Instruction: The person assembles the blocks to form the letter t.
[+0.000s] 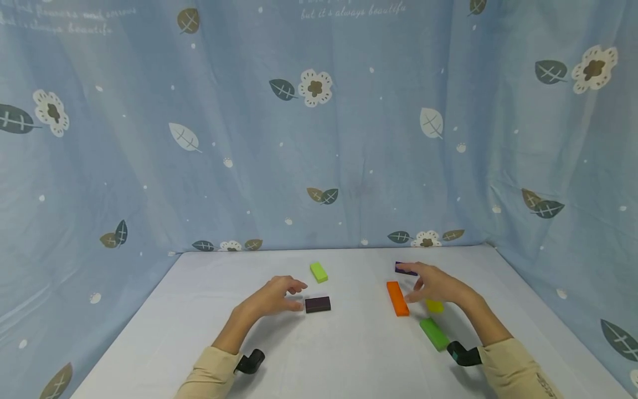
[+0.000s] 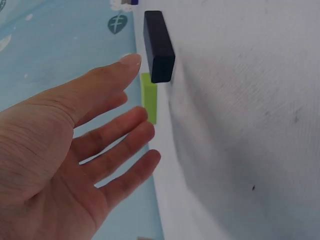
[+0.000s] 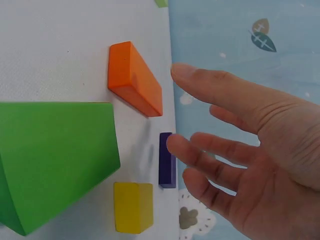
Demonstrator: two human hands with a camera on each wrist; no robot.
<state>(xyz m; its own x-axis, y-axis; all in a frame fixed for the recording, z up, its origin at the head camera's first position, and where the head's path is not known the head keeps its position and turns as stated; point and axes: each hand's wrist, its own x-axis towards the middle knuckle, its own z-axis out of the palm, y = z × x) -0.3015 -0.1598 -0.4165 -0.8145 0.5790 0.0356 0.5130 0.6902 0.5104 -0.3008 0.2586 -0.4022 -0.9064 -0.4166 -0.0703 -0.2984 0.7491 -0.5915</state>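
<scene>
My left hand point(image 1: 273, 297) hovers just left of a black rectangular block point(image 1: 318, 305), thumb and fingers spread apart and holding nothing. Behind that block lies a lime-green block point(image 1: 319, 272). In the left wrist view the black block point(image 2: 159, 47) appears beyond the thumb tip. My right hand point(image 1: 438, 284) hangs over the right-hand blocks with relaxed, parted fingers and an empty grasp. Its thumb is nearest to an orange block point(image 1: 397, 299). The fingers partly cover a purple block point(image 1: 405, 269), and the hand hides part of a yellow block point(image 1: 435, 306).
A larger green block point(image 1: 435, 334) lies in front of the yellow one, close to the right wrist's black camera point(image 1: 463, 354). All blocks lie on a white tabletop point(image 1: 349, 360). A blue patterned curtain point(image 1: 359, 138) hangs behind and along both sides.
</scene>
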